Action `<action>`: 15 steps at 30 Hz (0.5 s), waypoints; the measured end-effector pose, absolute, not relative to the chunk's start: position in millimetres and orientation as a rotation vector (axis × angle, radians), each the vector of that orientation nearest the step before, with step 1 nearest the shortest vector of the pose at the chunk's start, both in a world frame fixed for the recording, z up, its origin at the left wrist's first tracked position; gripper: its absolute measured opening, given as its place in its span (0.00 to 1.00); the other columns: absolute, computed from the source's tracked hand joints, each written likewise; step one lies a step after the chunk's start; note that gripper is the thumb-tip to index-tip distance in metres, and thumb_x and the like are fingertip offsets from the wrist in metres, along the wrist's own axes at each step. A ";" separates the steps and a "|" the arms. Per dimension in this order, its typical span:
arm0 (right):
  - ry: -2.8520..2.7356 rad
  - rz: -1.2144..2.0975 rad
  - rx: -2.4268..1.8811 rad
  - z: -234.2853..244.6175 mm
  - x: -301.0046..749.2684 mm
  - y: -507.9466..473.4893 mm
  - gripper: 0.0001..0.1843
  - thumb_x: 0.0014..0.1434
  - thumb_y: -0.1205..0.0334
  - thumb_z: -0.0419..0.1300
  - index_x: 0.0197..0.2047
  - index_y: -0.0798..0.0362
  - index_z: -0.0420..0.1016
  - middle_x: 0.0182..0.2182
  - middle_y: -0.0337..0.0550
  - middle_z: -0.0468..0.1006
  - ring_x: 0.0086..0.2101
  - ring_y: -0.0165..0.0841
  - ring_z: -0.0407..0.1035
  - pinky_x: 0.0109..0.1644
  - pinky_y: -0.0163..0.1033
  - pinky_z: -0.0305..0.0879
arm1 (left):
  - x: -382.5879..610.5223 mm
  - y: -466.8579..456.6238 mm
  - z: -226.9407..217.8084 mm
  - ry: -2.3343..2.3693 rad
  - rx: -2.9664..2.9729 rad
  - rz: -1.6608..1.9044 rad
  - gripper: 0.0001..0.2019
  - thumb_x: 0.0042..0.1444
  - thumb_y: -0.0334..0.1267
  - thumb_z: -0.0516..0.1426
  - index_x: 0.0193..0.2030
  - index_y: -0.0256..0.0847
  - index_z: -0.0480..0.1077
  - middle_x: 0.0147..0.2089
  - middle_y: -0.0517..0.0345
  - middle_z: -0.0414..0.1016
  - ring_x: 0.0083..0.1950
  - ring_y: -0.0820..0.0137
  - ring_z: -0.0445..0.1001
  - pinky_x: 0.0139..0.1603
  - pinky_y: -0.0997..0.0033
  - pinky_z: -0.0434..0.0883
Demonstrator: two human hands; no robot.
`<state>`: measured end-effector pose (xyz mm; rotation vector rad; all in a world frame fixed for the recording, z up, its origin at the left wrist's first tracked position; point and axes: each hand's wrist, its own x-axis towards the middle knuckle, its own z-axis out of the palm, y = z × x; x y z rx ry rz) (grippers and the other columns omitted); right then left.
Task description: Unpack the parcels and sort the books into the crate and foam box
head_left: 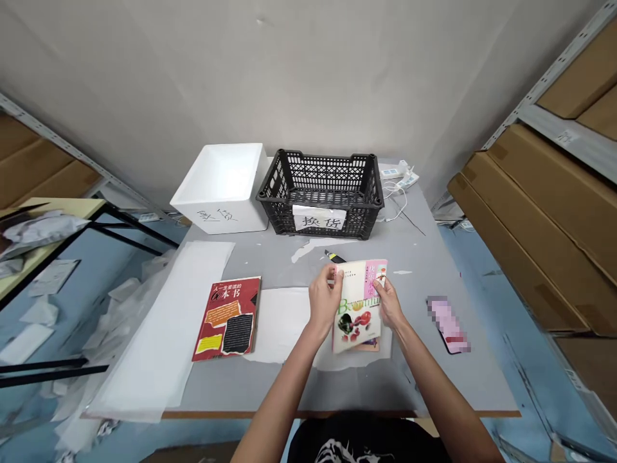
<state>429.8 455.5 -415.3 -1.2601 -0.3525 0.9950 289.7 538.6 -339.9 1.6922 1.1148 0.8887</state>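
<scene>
Both my hands hold a small book with a pink and white cover showing fruit (359, 308) above the grey table (434, 257). My left hand (324, 297) grips its left edge, fingers curled round the top corner. My right hand (388, 303) grips its right edge. The book is tilted slightly, over a white sheet (279, 321). A red and black book (227, 318) lies flat on the table to the left, apart from my hands.
A black plastic basket (322, 193) with a paper label and a white foam box (222, 186) stand at the table's back. A phone (448, 325) lies right. A marker (333, 257), a power strip (398, 173) and white wrapping sheets (164, 334) lie around. Cardboard boxes (554, 193) fill the shelves at right.
</scene>
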 end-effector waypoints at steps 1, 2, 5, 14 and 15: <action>-0.329 1.017 -1.253 -412.3 425.8 453.2 0.24 0.46 0.44 0.65 0.42 0.49 0.68 0.39 0.43 0.80 0.39 0.41 0.75 0.41 0.45 0.71 | 288.6 542.6 -337.9 1.125 1.645 0.911 0.08 0.57 0.41 0.54 0.39 0.43 0.72 0.37 0.55 0.77 0.38 0.67 0.74 0.38 0.71 0.67; -0.314 1.027 -1.255 -409.3 422.1 450.9 0.24 0.46 0.45 0.66 0.43 0.49 0.68 0.40 0.43 0.80 0.40 0.41 0.75 0.40 0.45 0.72 | 287.8 546.1 -337.0 1.127 1.586 0.929 0.07 0.56 0.41 0.55 0.37 0.42 0.72 0.36 0.55 0.77 0.38 0.68 0.74 0.38 0.72 0.67; -0.288 1.011 -1.281 -401.9 411.8 444.9 0.24 0.47 0.46 0.65 0.43 0.49 0.68 0.41 0.43 0.80 0.41 0.41 0.75 0.39 0.44 0.73 | 287.2 551.8 -339.0 1.089 1.323 0.956 0.07 0.51 0.41 0.59 0.34 0.40 0.71 0.35 0.55 0.76 0.37 0.69 0.74 0.37 0.73 0.68; -0.173 0.938 -1.325 -380.4 387.8 425.8 0.21 0.48 0.49 0.66 0.43 0.48 0.68 0.39 0.42 0.81 0.39 0.41 0.75 0.38 0.44 0.73 | 293.5 548.2 -351.3 1.028 0.805 0.911 0.15 0.45 0.48 0.62 0.28 0.37 0.69 0.23 0.64 0.69 0.23 0.78 0.64 0.25 0.78 0.61; -0.179 0.938 -1.341 -377.8 386.9 423.6 0.21 0.48 0.49 0.66 0.43 0.48 0.68 0.39 0.43 0.81 0.39 0.42 0.76 0.38 0.44 0.74 | 294.4 547.8 -352.7 1.034 0.787 0.901 0.16 0.45 0.49 0.62 0.28 0.37 0.68 0.22 0.65 0.67 0.22 0.79 0.63 0.24 0.78 0.61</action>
